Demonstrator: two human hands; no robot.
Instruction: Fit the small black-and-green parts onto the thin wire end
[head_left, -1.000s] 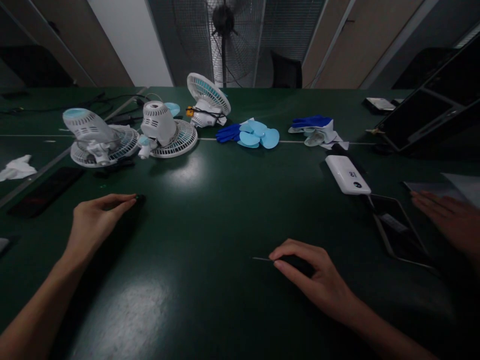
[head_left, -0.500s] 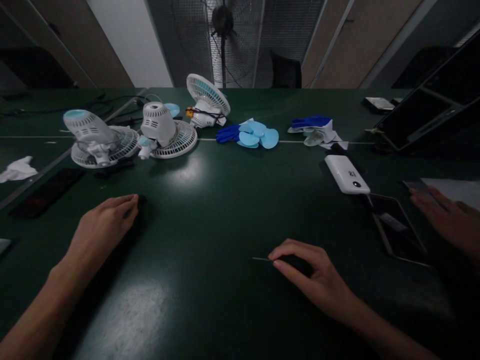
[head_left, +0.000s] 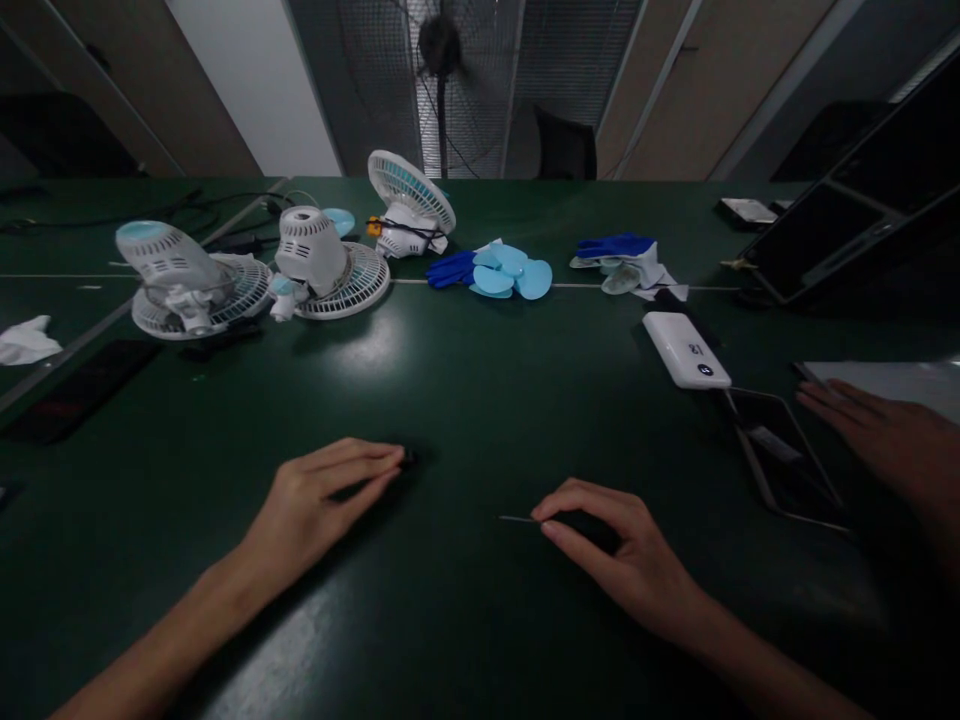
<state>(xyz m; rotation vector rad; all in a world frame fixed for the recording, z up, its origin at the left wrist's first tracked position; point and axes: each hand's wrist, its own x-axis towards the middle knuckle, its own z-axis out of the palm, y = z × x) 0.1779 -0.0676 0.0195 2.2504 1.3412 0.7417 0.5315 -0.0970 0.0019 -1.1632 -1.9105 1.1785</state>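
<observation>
My left hand (head_left: 322, 495) is left of the middle, low over the green table (head_left: 480, 380). Its fingertips are pinched on a small black object (head_left: 409, 458), too dark and small to name. My right hand (head_left: 611, 545) is closed round the dark handle of a screwdriver (head_left: 592, 527). The thin metal shaft points left toward my left hand, and part of the handle is hidden in the palm.
Small white fans (head_left: 311, 250) stand at the back left, beside blue fan blades (head_left: 514, 270) and gloves (head_left: 615, 247). To the right lie a white power bank (head_left: 684, 350) and a phone (head_left: 784, 460). Another person's hand (head_left: 885, 425) rests at the right edge.
My left hand has moved right and nearer to me, carrying the small black object toward the screwdriver's tip. My right hand has hardly moved.
</observation>
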